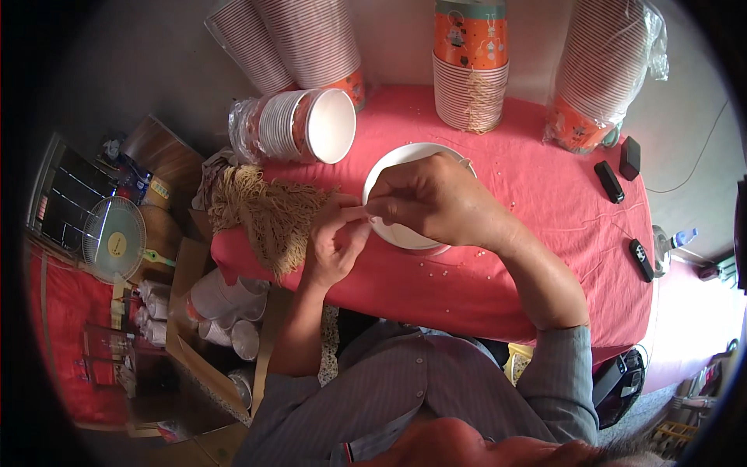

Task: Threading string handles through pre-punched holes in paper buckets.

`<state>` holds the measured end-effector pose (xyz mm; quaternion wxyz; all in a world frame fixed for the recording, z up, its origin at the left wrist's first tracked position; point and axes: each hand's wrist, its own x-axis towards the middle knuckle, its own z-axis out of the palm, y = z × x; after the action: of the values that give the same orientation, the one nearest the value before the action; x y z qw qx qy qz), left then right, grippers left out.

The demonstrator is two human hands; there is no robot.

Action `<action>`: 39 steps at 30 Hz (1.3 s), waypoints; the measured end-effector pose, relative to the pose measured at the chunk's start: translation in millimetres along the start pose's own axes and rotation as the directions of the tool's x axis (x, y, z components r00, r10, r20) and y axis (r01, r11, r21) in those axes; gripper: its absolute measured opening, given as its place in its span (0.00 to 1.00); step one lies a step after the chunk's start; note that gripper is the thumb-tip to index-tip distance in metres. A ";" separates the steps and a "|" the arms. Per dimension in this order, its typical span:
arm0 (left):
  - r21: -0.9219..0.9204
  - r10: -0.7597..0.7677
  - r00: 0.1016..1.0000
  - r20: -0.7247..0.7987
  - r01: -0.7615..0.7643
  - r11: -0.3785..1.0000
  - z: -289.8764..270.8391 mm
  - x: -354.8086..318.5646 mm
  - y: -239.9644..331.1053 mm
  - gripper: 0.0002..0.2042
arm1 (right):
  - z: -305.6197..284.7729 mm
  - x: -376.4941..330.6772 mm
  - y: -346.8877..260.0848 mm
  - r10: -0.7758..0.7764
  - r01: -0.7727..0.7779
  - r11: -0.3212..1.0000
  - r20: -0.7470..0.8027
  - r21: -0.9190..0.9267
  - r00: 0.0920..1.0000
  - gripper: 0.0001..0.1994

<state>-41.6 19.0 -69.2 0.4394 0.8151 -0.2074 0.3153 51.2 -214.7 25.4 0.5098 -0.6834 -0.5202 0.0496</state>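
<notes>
A white paper bucket (383, 161) stands on the pink-red cloth in front of me, partly hidden by my right hand (440, 198). This hand reaches over the bucket's opening, its fingers curled into a pinch. At the bucket's left edge my left hand (338, 240) has its thumb and fingers pinched close to the right fingertips. What either pinch holds is too small or hidden to make out. Left of my left hand lies a bundle of tan cords (268, 214), hanging over the table's edge.
Behind the bucket are a stack of paper buckets lying on its side (288, 128), an upright orange-patterned stack (470, 86) and a plastic-wrapped stack (595, 74). Small white beads (444, 273) dot the tablecloth (545, 210). A cardboard box (187, 342) holds cups at lower left.
</notes>
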 end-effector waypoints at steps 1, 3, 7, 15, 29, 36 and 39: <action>0.098 0.052 0.999 -0.008 -0.051 0.994 -0.3 2.1 2.9 0.07 | -1.1 -0.5 0.9 -0.029 0.029 1.000 0.005 -0.011 1.000 0.05; 0.195 0.107 0.994 -0.012 -0.103 0.975 -2.0 6.2 8.2 0.08 | -2.9 -0.4 -2.8 -0.035 0.036 0.999 0.034 -0.026 0.999 0.05; 0.137 0.076 0.989 0.128 -0.094 0.986 -4.8 4.7 8.0 0.13 | 2.1 -1.7 -1.0 -0.093 0.090 0.995 0.085 0.034 0.992 0.06; 0.204 0.049 0.998 -0.040 -0.040 0.978 -13.9 3.1 -3.3 0.06 | -34.4 -10.4 -3.7 -0.038 0.068 0.979 0.156 -0.194 0.987 0.05; 0.412 0.112 0.986 0.121 -0.153 0.898 -16.8 -9.1 -2.7 0.11 | -38.9 3.2 113.2 0.382 -0.206 0.810 0.227 -0.548 0.896 0.19; 0.313 0.014 0.999 0.053 -0.030 0.949 -28.0 7.4 0.3 0.08 | -30.0 4.8 108.3 0.324 -0.147 0.848 0.277 -0.509 0.905 0.24; 0.163 -0.233 0.967 -0.104 0.248 0.955 -52.7 25.3 9.2 0.04 | -35.2 9.3 74.4 0.283 -0.162 0.900 0.257 -0.405 0.924 0.26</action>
<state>-46.6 57.3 -24.2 0.4095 0.8558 -0.0594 0.3103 125.6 -225.9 -9.2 0.2720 -0.8075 -0.5108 0.1139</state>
